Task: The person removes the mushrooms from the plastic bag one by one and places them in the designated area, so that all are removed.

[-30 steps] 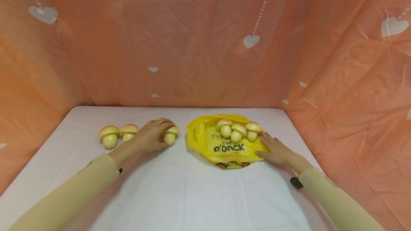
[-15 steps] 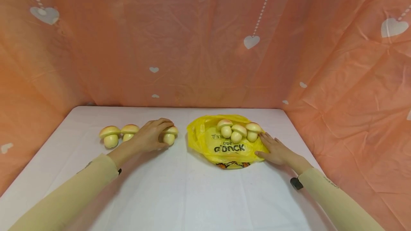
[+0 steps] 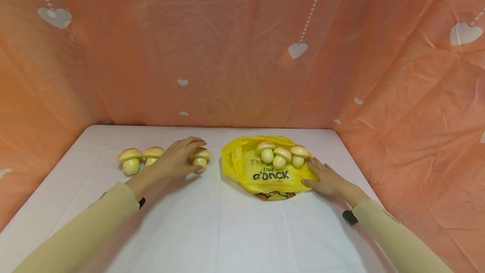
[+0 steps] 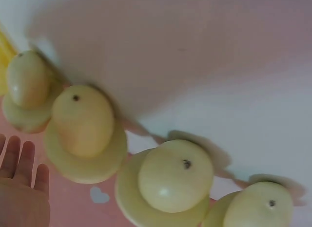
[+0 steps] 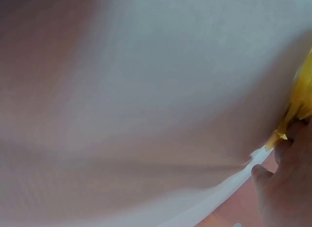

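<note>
My left hand (image 3: 175, 161) is beside a toy mushroom (image 3: 201, 157) with a pale stem and reddish-tipped cap. Its fingers arch loosely by the cap and the thumb lies near the stem. The left wrist view shows this hand (image 4: 23, 198) with fingers extended beside several mushrooms (image 4: 83, 122). Three more mushrooms (image 3: 281, 158) lie on a yellow plastic bag (image 3: 235, 159) with black print; whether they are inside it I cannot tell. My right hand (image 3: 327, 179) rests with fingers spread on the bag's right edge. In the right wrist view its fingers touch yellow plastic (image 5: 303, 90).
Two mushrooms (image 3: 130, 161) sit at the left of the white table (image 3: 250, 235), one partly covered by my left hand. An orange curtain (image 3: 242, 75) with white hearts hangs behind the table and along both sides.
My left fingers have lifted and loosened slightly from the nearest mushroom, so more of its cap shows. The right hand and the bag stay in place.
</note>
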Motion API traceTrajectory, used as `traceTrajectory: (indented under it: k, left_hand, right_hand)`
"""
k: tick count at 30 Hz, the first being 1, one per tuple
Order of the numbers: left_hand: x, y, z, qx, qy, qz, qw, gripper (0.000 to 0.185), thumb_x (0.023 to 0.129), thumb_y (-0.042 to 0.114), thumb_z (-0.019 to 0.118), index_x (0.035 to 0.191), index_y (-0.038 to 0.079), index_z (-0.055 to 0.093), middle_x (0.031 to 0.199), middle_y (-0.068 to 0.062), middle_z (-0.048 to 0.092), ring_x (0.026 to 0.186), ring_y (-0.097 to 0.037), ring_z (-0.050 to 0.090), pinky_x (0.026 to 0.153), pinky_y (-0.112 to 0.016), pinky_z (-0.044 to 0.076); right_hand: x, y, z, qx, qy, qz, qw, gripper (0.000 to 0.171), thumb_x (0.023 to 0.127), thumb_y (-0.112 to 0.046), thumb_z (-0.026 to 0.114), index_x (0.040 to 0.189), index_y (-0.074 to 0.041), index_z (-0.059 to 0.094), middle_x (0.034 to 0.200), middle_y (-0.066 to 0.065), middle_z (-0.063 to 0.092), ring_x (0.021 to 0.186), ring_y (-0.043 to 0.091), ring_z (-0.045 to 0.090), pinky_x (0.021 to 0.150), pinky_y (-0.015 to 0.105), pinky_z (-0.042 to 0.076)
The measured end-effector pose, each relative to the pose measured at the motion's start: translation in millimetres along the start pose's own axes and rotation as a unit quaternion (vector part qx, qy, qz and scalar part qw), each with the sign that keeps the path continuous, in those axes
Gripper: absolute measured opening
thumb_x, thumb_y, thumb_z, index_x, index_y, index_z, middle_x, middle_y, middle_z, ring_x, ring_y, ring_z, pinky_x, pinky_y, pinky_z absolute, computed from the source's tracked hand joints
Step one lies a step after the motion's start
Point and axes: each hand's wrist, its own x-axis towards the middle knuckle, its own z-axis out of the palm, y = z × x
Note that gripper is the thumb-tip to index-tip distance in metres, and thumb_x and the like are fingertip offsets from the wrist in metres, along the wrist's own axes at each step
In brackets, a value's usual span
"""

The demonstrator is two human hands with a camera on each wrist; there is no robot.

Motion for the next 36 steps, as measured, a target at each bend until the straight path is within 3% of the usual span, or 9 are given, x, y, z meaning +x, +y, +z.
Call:
traceTrajectory:
  k: [8,14,16,17,24,31,36]
  left_hand:
    - [7.3,12.7,-3.6,-0.048,0.059,0.02,0.9969,0.058,0.093,0.022,0.08,0.144,0.006,0.058,0.145,-0.015,0.057,0.124,-0.043,0.06,0.105,-0.062,0.047]
    - [20.0,25.6,1.4,-0.091,0.08,0.018,0.9925,0.054,0.096,0.022,0.076,0.145,0.007,0.058,0.147,-0.014,0.056,0.122,-0.038,0.063,0.108,-0.063,0.044]
    - [25.7,31.7,4.1,-0.097,0.08,0.016,0.992,0.054,0.097,0.023,0.076,0.145,0.007,0.058,0.148,-0.013,0.055,0.122,-0.038,0.063,0.109,-0.062,0.044]
    - [28.4,35.7,4.9,-0.099,0.079,0.017,0.9918,0.054,0.097,0.023,0.075,0.146,0.007,0.058,0.148,-0.013,0.055,0.114,-0.036,0.067,0.107,-0.061,0.046]
    - [51.7,57.3,16.1,-0.12,0.063,0.0,0.9908,0.055,0.102,0.031,0.069,0.152,0.015,0.052,0.153,-0.007,0.051,0.135,-0.036,0.054,0.112,-0.059,0.042]
    - [76.1,74.0,28.7,-0.169,0.056,-0.005,0.9841,0.054,0.101,0.029,0.07,0.15,0.013,0.053,0.15,-0.007,0.052,0.131,-0.034,0.055,0.11,-0.055,0.045]
    - [91.0,83.5,38.8,-0.173,0.05,-0.005,0.9836,0.055,0.101,0.028,0.07,0.151,0.011,0.053,0.15,-0.009,0.052,0.13,-0.037,0.056,0.108,-0.055,0.047]
  right_hand:
    - [-0.6,-0.7,-1.1,0.004,-0.002,0.001,1.0,0.09,0.105,-0.053,0.054,0.161,0.008,0.02,0.168,0.029,0.017,0.156,0.048,0.01,0.123,0.068,0.01]
    - [0.7,-0.4,-1.3,0.007,-0.009,0.0,1.0,0.089,0.105,-0.052,0.054,0.161,0.009,0.019,0.169,0.028,0.016,0.156,0.048,0.009,0.123,0.068,0.01]
    - [0.7,-0.2,-1.3,0.009,-0.011,0.0,1.0,0.09,0.105,-0.051,0.054,0.161,0.009,0.019,0.169,0.029,0.016,0.156,0.049,0.009,0.123,0.068,0.01]
    - [0.5,0.0,-1.4,0.008,-0.011,0.0,1.0,0.09,0.105,-0.051,0.054,0.161,0.009,0.019,0.168,0.029,0.016,0.156,0.049,0.009,0.123,0.068,0.01]
    - [-0.7,1.2,-1.2,0.005,-0.013,0.0,1.0,0.09,0.105,-0.052,0.054,0.161,0.009,0.019,0.169,0.029,0.015,0.156,0.048,0.009,0.123,0.067,0.011]
    - [2.2,0.2,-1.0,0.01,-0.02,0.002,1.0,0.091,0.105,-0.055,0.052,0.161,0.009,0.019,0.168,0.03,0.014,0.156,0.049,0.008,0.123,0.068,0.01]
    - [3.5,0.2,-0.1,0.011,-0.026,0.011,1.0,0.092,0.105,-0.055,0.052,0.162,0.007,0.017,0.169,0.028,0.013,0.157,0.047,0.007,0.124,0.067,0.009]
